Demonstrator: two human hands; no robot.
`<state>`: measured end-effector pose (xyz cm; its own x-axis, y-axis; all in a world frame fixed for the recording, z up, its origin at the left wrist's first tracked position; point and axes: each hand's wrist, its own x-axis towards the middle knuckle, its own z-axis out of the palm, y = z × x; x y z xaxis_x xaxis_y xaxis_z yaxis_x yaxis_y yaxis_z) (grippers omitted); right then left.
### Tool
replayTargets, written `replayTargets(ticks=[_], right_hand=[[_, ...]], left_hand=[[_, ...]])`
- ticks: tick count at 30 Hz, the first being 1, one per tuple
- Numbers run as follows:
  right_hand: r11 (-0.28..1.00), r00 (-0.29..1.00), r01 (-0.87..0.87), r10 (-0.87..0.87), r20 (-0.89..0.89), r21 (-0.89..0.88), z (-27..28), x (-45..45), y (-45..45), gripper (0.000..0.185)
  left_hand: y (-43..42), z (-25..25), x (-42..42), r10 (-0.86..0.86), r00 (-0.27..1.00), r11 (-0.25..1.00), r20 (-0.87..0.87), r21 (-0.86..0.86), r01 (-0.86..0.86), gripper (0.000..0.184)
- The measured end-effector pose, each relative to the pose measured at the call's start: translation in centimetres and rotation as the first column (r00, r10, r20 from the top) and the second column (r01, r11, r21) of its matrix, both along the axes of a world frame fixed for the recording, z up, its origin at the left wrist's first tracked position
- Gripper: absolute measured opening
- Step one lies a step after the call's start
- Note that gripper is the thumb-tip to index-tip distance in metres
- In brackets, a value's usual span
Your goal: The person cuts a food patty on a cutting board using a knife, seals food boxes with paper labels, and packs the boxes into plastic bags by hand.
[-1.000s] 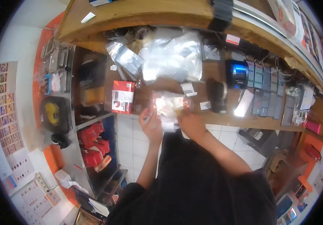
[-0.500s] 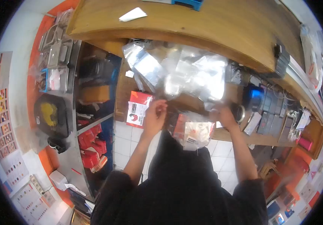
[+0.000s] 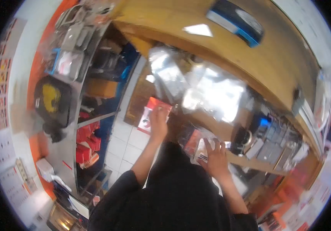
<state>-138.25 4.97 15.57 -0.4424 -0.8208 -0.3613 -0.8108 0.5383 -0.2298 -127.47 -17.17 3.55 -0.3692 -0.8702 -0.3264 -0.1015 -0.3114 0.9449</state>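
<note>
My left hand (image 3: 159,124) is over the right side of a flat red and white packet (image 3: 145,119) at the counter's near edge. Its fingers look stretched out and loosely apart, though blurred; contact with the packet is unclear. Spread across the right part of a clear plastic bag (image 3: 191,143) is my right hand (image 3: 216,159), fingers apart. Inside the bag are red and pale contents, with a small barcode-like label (image 3: 203,156) near my thumb. The bag lies close in front of my body.
Shiny clear plastic sleeves (image 3: 217,94) cover the middle of the lower wooden counter. A raised wooden shelf (image 3: 154,23) runs behind it, holding a black and blue device (image 3: 236,21). Grey electronic devices (image 3: 271,142) stand at right. Red packages (image 3: 86,142) fill a rack on the left.
My left hand has moved onto the red and white packet. My right hand has come down and inward from the counter's right side onto the plastic bag. The view has rotated.
</note>
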Motion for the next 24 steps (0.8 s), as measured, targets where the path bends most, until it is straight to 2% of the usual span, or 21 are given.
replayTargets(ticks=[1,2,4,6,8,10,11,12,13,14,15,16,17,18,19,20,22,23,24], right_hand=[[0.999,0.999,-0.047,0.047,0.004,-0.016,-1.1,0.7,0.7,0.053],[0.999,0.996,0.024,-0.021,0.089,-0.032,-2.4,0.4,1.4,0.055],[0.994,0.961,0.106,-0.104,0.255,0.008,-2.3,-0.6,1.6,0.059],[0.984,0.96,0.143,-0.165,0.227,0.108,-1.6,-0.4,1.9,0.061],[0.985,0.971,0.146,-0.161,0.179,0.092,-1.3,-0.3,2.8,0.057],[0.989,0.944,0.001,-0.048,0.326,0.145,-1.0,-2.1,3.3,0.041],[0.977,0.93,0.017,-0.093,0.355,0.211,-0.7,-2.8,3.4,0.038],[0.961,0.915,0.037,-0.143,0.376,0.274,-0.5,-3.5,3.3,0.035],[0.974,0.898,0.02,-0.117,0.425,0.227,-0.4,-4.5,3.7,0.036],[0.974,0.905,0.016,-0.11,0.41,0.226,0.0,-5.3,3.3,0.036],[0.936,0.894,0.012,-0.167,0.416,0.352,0.8,-6.1,3.2,0.037],[0.884,0.884,0.01,-0.227,0.41,0.468,1.6,-7.2,2.9,0.038],[0.866,0.837,0.04,-0.301,0.456,0.499,2.9,-8.3,2.9,0.045],[0.863,0.843,0.059,-0.311,0.438,0.501,4.9,-9.1,2.7,0.045],[0.871,0.823,0.112,-0.351,0.447,0.479,7.2,-9.6,2.4,0.036],[0.874,0.796,0.166,-0.392,0.461,0.456,9.5,-10.0,2.4,0.029],[0.88,0.785,0.265,-0.435,0.441,0.394,14.1,-12.1,3.1,0.035],[0.877,0.79,0.324,-0.458,0.408,0.356,16.4,-13.3,4.0,0.039],[0.872,0.796,0.392,-0.481,0.367,0.292,19.4,-15.0,5.5,0.042]], left_hand=[[-1.6,-1.1,1.7,0.136,0.991,0.985,0.012,0.104,-0.137,0.042],[-4.4,-0.3,3.3,-0.033,0.963,0.965,0.268,-0.243,0.1,0.052],[-8.7,-1.3,5.9,0.015,0.946,0.934,0.324,-0.342,0.102,0.054],[-13.4,-2.7,7.1,0.132,0.938,0.888,0.321,-0.459,0.032,0.04],[-18.3,-5.8,8.0,0.218,0.879,0.884,0.423,-0.468,0.006,0.032],[-23.6,-10.4,7.6,0.368,0.812,0.793,0.452,-0.609,-0.02,0.029],[-26.5,-13.6,6.9,0.289,0.763,0.819,0.579,-0.562,0.116,0.032],[-30.6,-14.5,4.8,0.152,0.767,0.891,0.623,-0.423,0.167,0.037],[-34.7,-15.3,2.7,0.011,0.757,0.936,0.653,-0.274,0.223,0.045],[-35.9,-13.7,0.1,-0.064,0.883,0.976,0.464,-0.157,0.153,0.053],[-37.2,-12.0,-2.4,-0.087,0.962,0.996,0.258,-0.011,0.093,0.063],[-38.6,-12.9,-3.8,-0.065,0.969,0.981,0.237,-0.164,0.106,0.07],[-40.0,-13.8,-5.2,-0.042,0.975,0.942,0.218,-0.316,0.111,0.078],[-40.8,-12.5,-6.6,0.108,0.975,0.989,0.192,-0.116,-0.087,0.082],[-41.4,-11.0,-8.0,0.318,0.935,0.937,0.159,0.095,-0.335,0.087],[-42.0,-9.3,-9.4,0.54,0.827,0.786,0.154,0.259,-0.561,0.091],[-40.8,-10.3,-6.3,0.531,0.843,0.841,0.088,-0.178,-0.511,0.082],[-37.8,-8.4,-3.6,0.395,0.912,0.915,-0.109,-0.038,-0.401,0.061],[-36.0,-9.3,-0.8,0.265,0.883,0.962,-0.387,0.047,-0.268,0.042]])
